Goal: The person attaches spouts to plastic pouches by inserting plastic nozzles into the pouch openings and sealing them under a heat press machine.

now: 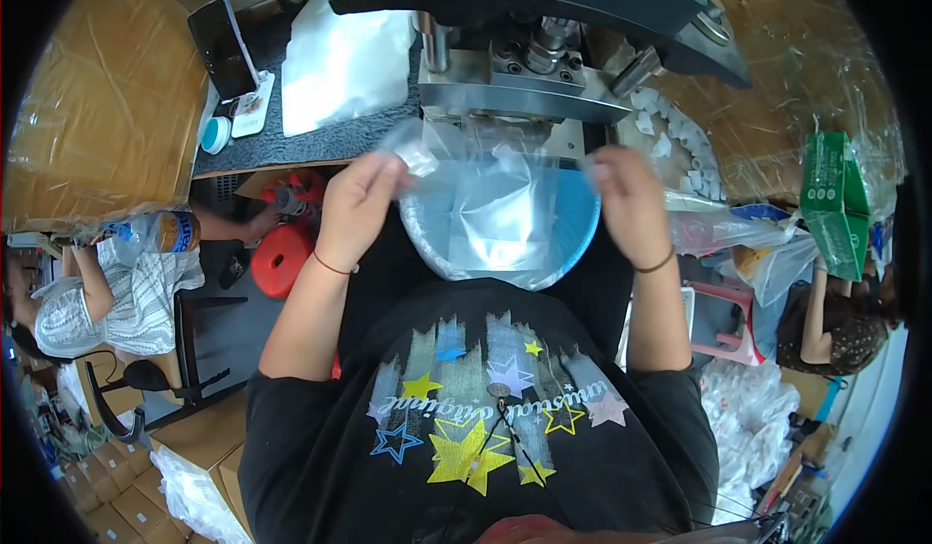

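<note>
My left hand [364, 204] is closed in a pinch on a small clear plastic piece [417, 159], slightly blurred, left of the press opening. My right hand [629, 209] is raised on the other side, fingers curled together and smeared at the tips; what they hold, if anything, I cannot make out. Between the hands, a clear plastic bag [500, 219] hangs or lies over a blue basin [581, 238]. Just beyond stands a metal press [524, 99] with a wide steel bar and thick posts.
A white sheet [345, 64] covers part of the dark bench mat, beside a propped phone [221, 49] and a small round jar [216, 134]. Small white pieces [680, 141] lie right of the press. A red stool [283, 261] stands at left. Other people sit on both sides.
</note>
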